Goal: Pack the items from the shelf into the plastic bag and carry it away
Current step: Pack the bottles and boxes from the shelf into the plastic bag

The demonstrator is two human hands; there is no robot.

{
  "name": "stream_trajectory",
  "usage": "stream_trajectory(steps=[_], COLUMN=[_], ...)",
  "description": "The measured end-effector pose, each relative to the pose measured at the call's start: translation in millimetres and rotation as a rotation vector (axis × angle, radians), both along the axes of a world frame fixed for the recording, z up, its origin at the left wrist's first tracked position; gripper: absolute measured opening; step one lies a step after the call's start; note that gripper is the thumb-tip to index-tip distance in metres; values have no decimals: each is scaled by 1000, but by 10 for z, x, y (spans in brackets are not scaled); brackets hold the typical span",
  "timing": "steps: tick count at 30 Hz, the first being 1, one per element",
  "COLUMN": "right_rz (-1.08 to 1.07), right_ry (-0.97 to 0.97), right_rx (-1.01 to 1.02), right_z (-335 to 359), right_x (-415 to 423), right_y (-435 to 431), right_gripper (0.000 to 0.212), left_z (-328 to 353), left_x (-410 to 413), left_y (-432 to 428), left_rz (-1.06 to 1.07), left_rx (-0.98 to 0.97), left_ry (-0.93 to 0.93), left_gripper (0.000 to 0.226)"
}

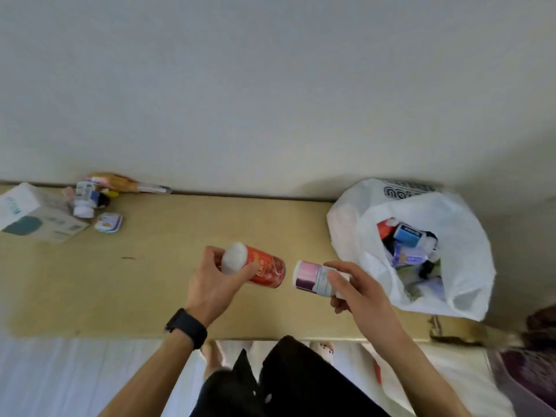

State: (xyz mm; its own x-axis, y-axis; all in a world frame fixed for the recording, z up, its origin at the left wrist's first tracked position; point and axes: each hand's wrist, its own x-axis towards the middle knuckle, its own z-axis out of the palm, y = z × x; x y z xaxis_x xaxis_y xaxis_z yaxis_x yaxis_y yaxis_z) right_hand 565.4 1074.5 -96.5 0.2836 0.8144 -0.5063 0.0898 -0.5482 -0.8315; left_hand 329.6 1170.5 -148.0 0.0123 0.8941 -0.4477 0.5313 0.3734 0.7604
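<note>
Nearest, a black watch [188, 326] sits on the left wrist; both forearms reach out over the near edge of the tan shelf [135, 284]. The left hand [210, 284] is wrapped round a red bottle [267, 270] at its white-capped end, the bottle lying on its side with its base pointing right. The right hand [358, 293] grasps a white bottle with a purple label [310, 276], also on its side, just beside the red one but apart from it. Both bottles are held above the shelf, left of the plastic bag [469, 251].

The bag stands at the right end of the shelf, its mouth open towards the camera, with several bottles and packs already inside; the step in hand looks like dropping these two in. The right hand is nearer, so its bottle should probably go first, lowered through the mouth rather than tossed, since the thin plastic rim sags and could fold shut. The left hand can then cross over with the red bottle, or hold the near rim wide; setting bottles down low among the others should keep the bag from tipping off the shelf's near edge.

Farther off, at the far left against the wall, a tissue box [33, 215], a small white bottle [84, 200], a little tin [108, 222] and some packets [120, 182] are not yet packed, so the task seems well under way but unfinished.
</note>
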Motion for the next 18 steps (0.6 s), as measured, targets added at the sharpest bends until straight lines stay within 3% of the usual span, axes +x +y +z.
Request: stream_trajectory(steps=[6,11,14,18], right_rz=[-180,-371,-279,47], right_ry=[28,-161,-351,-542], right_rx=[18,-44,-92,-141], right_z=[405,265,114,-110], right_x=[1197,1817,2020,2118], right_y=[-695,-1046,-1077,-773], right_gripper=[15,23,32,33], left_z=[619,1063,1103,689], left_x=[1340,2155,2632,3176], left_y=[-432,-410,-358,-305], left_rz=[-175,-416,-591,-806], left_rx=[75,301,402,433], left_ry=[-180,-50,141,420], left_gripper=[61,63,62,60])
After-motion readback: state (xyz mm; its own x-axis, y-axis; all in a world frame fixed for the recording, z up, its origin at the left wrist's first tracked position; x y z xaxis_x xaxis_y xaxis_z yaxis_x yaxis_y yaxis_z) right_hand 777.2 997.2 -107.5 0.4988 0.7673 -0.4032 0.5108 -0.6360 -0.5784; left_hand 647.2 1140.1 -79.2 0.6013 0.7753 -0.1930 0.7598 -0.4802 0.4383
